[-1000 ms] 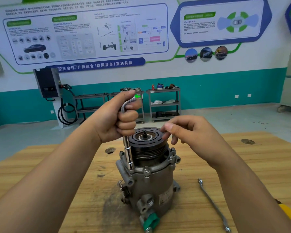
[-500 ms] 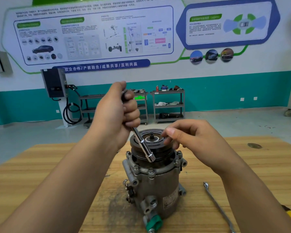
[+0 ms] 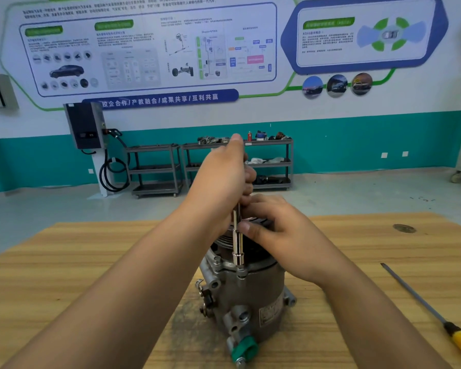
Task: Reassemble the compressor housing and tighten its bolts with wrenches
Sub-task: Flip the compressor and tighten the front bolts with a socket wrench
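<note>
My left hand (image 3: 221, 177) is clenched round the top of the socket wrench (image 3: 237, 243), thumb pointing up. The wrench stands upright, its socket seated on a bolt (image 3: 241, 271) at the housing's upper flange. The compressor (image 3: 248, 296) stands on end in the middle of the wooden table (image 3: 64, 275), near me, green cap at its foot. My right hand (image 3: 282, 235) lies over the pulley (image 3: 224, 239), fingers bent round its top, thumb tip touching the wrench shaft. Well to the right lies a yellow-handled screwdriver (image 3: 421, 304).
</note>
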